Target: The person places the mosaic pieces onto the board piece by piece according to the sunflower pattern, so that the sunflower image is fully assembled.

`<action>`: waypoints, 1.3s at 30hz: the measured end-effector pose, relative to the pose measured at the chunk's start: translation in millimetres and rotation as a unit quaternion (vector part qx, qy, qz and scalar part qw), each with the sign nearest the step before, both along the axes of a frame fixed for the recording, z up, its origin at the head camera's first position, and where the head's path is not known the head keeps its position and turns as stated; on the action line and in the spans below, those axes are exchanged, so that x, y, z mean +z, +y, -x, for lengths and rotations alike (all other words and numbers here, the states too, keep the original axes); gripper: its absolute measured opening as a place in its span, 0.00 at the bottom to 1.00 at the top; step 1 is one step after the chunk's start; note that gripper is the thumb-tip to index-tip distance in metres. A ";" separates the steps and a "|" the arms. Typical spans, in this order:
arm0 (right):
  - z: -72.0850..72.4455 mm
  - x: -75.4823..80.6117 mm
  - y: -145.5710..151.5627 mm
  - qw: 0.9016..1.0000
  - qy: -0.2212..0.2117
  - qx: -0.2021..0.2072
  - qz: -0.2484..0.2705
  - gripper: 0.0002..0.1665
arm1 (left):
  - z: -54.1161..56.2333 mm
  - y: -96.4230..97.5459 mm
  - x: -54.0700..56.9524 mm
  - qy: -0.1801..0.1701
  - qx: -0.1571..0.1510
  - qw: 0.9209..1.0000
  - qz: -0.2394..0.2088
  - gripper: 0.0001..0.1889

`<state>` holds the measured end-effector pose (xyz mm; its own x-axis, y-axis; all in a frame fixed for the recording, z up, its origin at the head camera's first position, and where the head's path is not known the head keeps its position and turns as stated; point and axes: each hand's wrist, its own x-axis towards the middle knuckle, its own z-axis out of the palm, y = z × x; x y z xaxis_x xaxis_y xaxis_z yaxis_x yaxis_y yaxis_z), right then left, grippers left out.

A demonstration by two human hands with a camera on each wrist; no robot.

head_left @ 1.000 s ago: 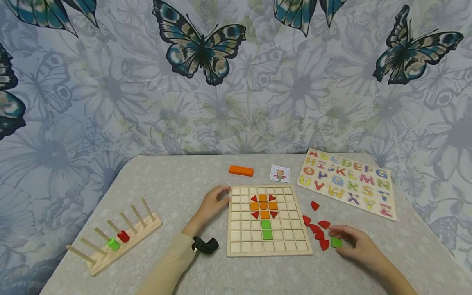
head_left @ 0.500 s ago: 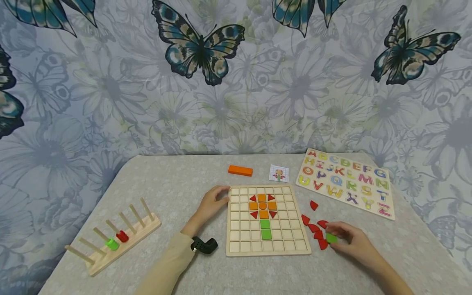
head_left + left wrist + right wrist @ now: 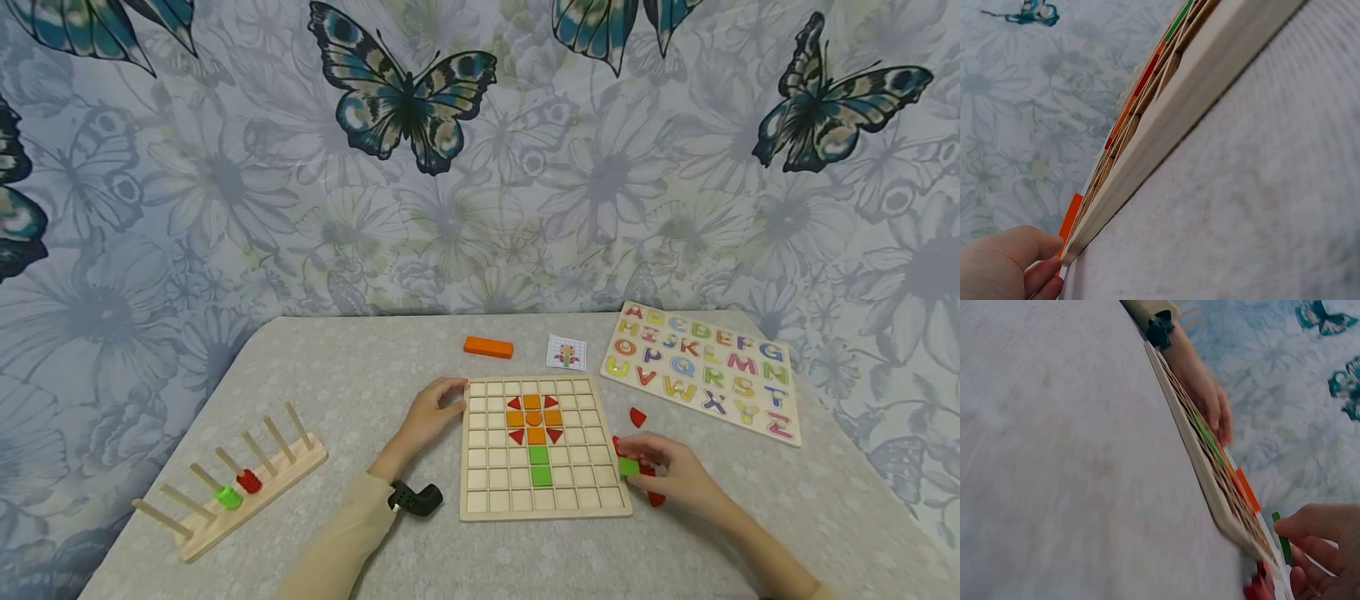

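My right hand [image 3: 678, 477] pinches a green square tile [image 3: 628, 467] between thumb and fingers, just off the right edge of the wooden grid board [image 3: 495, 502]. In the right wrist view, that tile [image 3: 1283, 540] stands edge-on at the fingertips. Red pieces [image 3: 656, 498] lie under and around this hand, partly hidden by it. At the board's far left corner my left hand [image 3: 429, 417] touches the edge with its index finger and thumb. On the board, orange squares [image 3: 532, 402] surround an orange round piece [image 3: 533, 418], with red triangles [image 3: 553, 436] at the corners and green squares [image 3: 541, 476] below.
A single red piece [image 3: 637, 417] lies near the alphabet board [image 3: 697, 367] at the back right. Behind the grid board are an orange block [image 3: 488, 347] and a small pattern card [image 3: 566, 352]. A wooden peg stand [image 3: 255, 500] with green and red rings is on the left.
My right hand has taken hold of the green square tile and carried it left, over the red pieces to the board's right edge. The left hand has stayed at the corner.
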<state>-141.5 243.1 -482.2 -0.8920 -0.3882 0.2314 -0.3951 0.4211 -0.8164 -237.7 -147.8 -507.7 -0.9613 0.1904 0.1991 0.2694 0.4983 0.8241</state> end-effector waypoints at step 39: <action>-8.2 -15.2 -96.7 0.987 0.042 0.155 0.004 0.17 | 1.2 -1.1 -1.4 0.007 -0.007 1.000 0.000 0.20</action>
